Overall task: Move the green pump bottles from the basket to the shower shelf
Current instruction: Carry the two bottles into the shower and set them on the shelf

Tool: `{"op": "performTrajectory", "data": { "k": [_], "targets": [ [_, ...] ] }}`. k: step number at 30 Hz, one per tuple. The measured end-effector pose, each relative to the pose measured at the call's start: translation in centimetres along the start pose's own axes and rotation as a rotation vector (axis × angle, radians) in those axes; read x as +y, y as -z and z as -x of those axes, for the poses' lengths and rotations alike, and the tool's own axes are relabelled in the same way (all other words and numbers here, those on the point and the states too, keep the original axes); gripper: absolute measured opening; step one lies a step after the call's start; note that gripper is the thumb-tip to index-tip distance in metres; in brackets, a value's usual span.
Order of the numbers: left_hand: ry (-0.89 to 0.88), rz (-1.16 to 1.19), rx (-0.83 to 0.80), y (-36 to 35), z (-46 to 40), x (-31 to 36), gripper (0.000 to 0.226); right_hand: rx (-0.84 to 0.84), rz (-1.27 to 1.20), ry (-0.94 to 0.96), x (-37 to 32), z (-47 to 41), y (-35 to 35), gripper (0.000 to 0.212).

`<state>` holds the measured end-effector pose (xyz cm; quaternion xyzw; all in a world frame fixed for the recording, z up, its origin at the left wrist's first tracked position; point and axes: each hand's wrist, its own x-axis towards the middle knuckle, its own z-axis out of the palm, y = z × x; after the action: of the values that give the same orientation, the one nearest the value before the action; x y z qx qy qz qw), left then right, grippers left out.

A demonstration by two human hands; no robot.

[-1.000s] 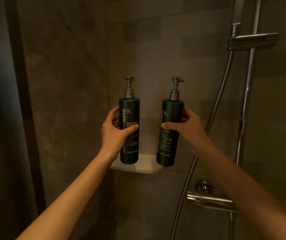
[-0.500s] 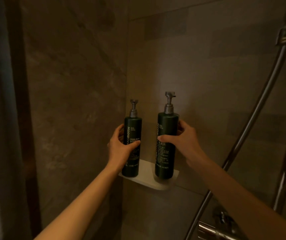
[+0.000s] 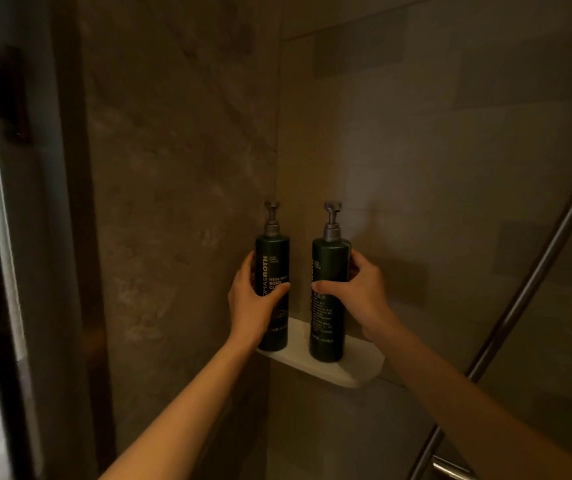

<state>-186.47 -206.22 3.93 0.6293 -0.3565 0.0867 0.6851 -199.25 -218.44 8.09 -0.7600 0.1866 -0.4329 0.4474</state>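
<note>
Both bottles now sit on the corner shelf (image 3: 360,370); our left hand (image 3: 250,306) grips the body-cleanser bottle (image 3: 272,268), right hand (image 3: 360,292) the other bottle (image 3: 329,265) — release next.

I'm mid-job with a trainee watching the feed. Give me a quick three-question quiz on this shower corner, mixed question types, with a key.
1. True or false: each hand grips its own bottle: the left hand on the left bottle, the right hand on the right bottle.
2. Multiple choice: the shelf is fixed
A. in the corner where two tiled walls meet
B. to the chrome hose
C. to the door frame
3. Fill in: both bottles stand ____, pump heads at the top.

Key
1. True; fingers wrap both bodies.
2. A
3. Upright; their bases appear to sit on the shelf, though the left hand hides part of the left bottle's lower side.
</note>
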Motion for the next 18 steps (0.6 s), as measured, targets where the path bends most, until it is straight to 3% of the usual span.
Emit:
{"op": "performTrajectory", "data": {
  "k": [10, 18],
  "targets": [
    [-0.065, -0.091, -0.006, 0.5, 2.8, -2.4, 0.079, 0.093, 0.131, 0.081, 2.9, 2.6, -1.3, 0.081],
    [-0.059, -0.12, -0.022, 0.0, 2.1, -2.6, 0.078, 0.128, 0.174, 0.026, 4.4, 2.8, -2.2, 0.074]
  ]
}}
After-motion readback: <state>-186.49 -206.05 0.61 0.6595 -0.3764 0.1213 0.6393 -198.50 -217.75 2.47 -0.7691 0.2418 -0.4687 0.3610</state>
